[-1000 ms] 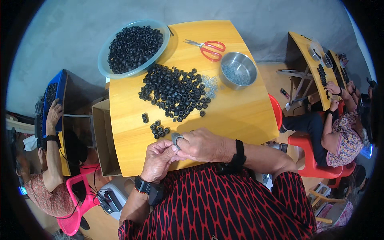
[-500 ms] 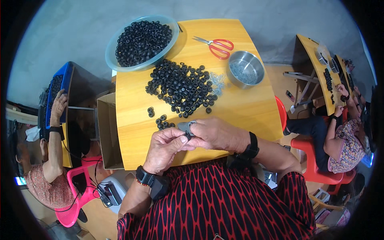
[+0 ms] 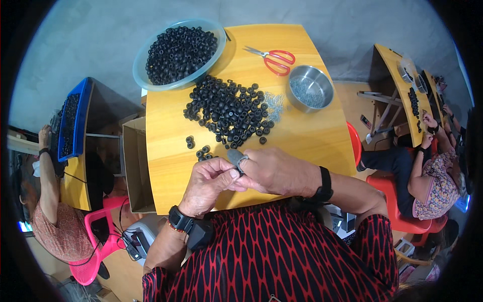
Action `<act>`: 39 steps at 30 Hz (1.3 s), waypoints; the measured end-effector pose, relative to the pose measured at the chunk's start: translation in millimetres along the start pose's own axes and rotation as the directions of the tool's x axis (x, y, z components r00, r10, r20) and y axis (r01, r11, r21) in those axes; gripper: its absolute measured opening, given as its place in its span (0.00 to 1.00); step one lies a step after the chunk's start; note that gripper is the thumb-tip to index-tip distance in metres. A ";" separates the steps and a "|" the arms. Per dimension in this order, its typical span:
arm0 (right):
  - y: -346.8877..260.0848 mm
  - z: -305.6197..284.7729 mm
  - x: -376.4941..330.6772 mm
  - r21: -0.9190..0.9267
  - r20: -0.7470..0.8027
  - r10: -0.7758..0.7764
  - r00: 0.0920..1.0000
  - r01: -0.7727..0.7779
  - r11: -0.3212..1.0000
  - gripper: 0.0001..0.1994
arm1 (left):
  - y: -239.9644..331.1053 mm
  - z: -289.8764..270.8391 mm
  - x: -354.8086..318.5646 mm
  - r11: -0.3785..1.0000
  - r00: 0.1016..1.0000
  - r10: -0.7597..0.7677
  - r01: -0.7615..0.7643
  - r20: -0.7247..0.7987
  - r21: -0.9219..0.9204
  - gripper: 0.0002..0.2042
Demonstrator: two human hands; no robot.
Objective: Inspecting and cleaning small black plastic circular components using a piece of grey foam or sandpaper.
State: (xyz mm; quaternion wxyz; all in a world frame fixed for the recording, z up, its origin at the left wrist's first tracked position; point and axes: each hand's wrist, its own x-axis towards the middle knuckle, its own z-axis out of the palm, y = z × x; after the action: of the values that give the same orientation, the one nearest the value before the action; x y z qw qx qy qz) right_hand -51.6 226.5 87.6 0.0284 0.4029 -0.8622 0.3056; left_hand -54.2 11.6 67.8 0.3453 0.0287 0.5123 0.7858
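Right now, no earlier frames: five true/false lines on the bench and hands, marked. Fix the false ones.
1. Silver bits lie on the yellow table beside a pile of black pieces. True.
2. The pale blue basin is filled with silver bits. False: it is heaped with black pieces.
3. The red-handled scissors lie left of the steel bowl. True.
4. The left hand and right hand are well apart. False: they meet at the near side of the table.
5. A blue tray sits left of the yellow table. True.
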 end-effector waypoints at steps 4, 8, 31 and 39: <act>-1.0 -4.4 -2.2 -0.010 0.007 0.026 1.000 -0.026 1.000 0.13 | 2.3 3.3 2.6 0.999 1.000 -0.009 0.010 0.019 -0.047 0.06; -4.6 -7.9 -6.6 -0.053 0.004 0.008 1.000 -0.008 0.999 0.13 | 3.7 6.5 2.4 0.999 0.999 -0.005 0.006 0.038 -0.048 0.06; 5.0 -5.7 -18.1 0.043 -0.163 -0.056 0.985 0.064 0.997 0.16 | -2.3 20.8 11.8 0.967 0.997 -0.024 0.043 0.078 -0.249 0.06; 8.9 10.3 -19.2 0.191 -0.317 0.083 0.945 -0.022 0.981 0.16 | -6.9 21.1 14.7 0.975 0.999 0.031 -0.032 -0.009 -0.218 0.05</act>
State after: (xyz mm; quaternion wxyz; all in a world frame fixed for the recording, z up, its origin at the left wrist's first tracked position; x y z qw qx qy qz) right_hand -42.9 238.2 69.1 0.1235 0.3249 -0.8243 0.4470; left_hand -53.4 38.2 67.6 0.3324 -0.0034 0.4233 0.8428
